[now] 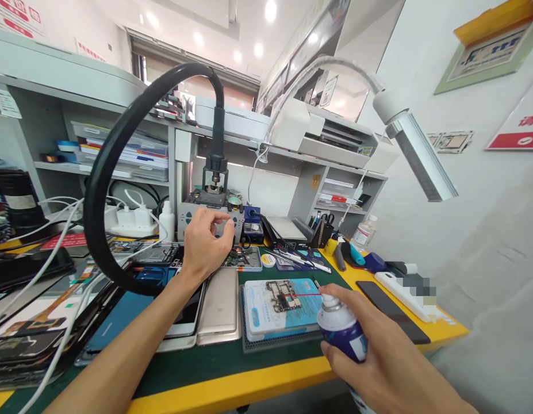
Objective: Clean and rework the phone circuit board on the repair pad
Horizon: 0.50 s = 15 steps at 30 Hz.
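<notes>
My right hand (378,345) is wrapped round a blue and white spray can (341,325), forefinger on its nozzle. A thin red straw (307,295) runs left from the nozzle over a phone circuit board (282,296). That board lies on a blue and white flat case (257,322), which rests on a dark grey perforated pad (275,346). My left hand (208,241) is raised before the front panel of a grey bench station (189,214). Its fingers are curled, with a gap between thumb and forefinger and nothing visible in them; whether it touches the panel I cannot tell.
A thick black hose (96,172) loops above my left arm. Phones (218,305) and opened phone parts (33,351) crowd the left. Tweezers (305,261) lie behind the case. A dark phone (391,310) and a white power strip (404,293) lie at right, under a lamp (421,155).
</notes>
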Each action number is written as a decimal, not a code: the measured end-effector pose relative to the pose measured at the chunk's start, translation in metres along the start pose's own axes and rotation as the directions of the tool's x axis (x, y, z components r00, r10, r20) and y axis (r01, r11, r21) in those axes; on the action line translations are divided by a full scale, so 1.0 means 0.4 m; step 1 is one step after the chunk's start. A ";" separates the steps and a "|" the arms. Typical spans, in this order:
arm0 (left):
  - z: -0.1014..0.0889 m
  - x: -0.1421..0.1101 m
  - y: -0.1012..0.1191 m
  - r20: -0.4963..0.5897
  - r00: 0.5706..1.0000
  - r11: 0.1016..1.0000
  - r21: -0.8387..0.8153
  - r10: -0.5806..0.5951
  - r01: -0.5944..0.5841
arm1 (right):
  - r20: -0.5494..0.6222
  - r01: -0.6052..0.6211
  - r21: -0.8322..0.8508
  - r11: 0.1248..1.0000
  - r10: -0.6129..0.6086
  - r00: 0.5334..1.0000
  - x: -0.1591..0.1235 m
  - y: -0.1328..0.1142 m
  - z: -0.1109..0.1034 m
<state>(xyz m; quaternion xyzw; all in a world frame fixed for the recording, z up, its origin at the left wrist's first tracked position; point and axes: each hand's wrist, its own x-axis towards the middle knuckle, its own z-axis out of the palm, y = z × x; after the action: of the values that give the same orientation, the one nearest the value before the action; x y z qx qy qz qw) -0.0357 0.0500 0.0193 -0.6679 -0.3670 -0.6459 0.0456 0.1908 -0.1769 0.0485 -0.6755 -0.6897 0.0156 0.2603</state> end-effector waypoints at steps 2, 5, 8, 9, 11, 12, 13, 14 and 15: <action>0.001 -0.001 0.000 0.002 1.000 1.000 -0.001 0.002 -0.002 | -0.011 -0.004 -0.008 1.000 0.004 1.000 -0.001 -0.003 0.001; 0.002 -0.002 -0.001 0.006 1.000 1.000 -0.001 0.000 0.000 | 0.003 0.001 -0.011 1.000 -0.001 1.000 0.000 -0.004 0.000; 0.002 -0.002 -0.002 0.011 1.000 1.000 -0.001 -0.003 0.003 | 0.003 0.002 -0.014 1.000 -0.001 1.000 0.004 0.001 -0.003; 0.002 -0.002 -0.002 0.014 1.000 1.000 0.000 -0.004 0.004 | 0.007 -0.003 -0.023 1.000 0.003 1.000 0.006 0.004 -0.005; 0.002 -0.002 -0.002 0.018 1.000 1.000 0.001 -0.007 0.007 | 0.031 -0.005 -0.051 0.999 0.006 1.000 0.009 0.009 -0.008; 0.002 -0.002 -0.002 0.019 1.000 1.000 0.002 -0.009 0.009 | 0.037 -0.002 -0.064 0.998 0.005 0.999 0.010 0.011 -0.009; 0.002 -0.002 -0.002 0.021 1.000 1.000 0.002 -0.011 0.011 | 0.036 0.000 -0.075 0.997 0.003 0.999 0.011 0.013 -0.011; 0.002 -0.002 -0.002 0.023 1.000 1.000 0.003 -0.013 0.013 | 0.033 0.000 -0.083 0.997 0.003 0.999 0.011 0.014 -0.011; 0.003 -0.002 -0.001 0.024 1.000 1.000 0.004 -0.015 0.015 | 0.037 -0.001 -0.090 0.996 0.004 0.999 0.010 0.015 -0.012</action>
<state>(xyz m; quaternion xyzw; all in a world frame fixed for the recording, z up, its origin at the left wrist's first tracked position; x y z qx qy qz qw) -0.0350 0.0505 0.0180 -0.6729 -0.3736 -0.6374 0.0374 0.1985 -0.1742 0.0517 -0.6870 -0.6935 -0.0029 0.2167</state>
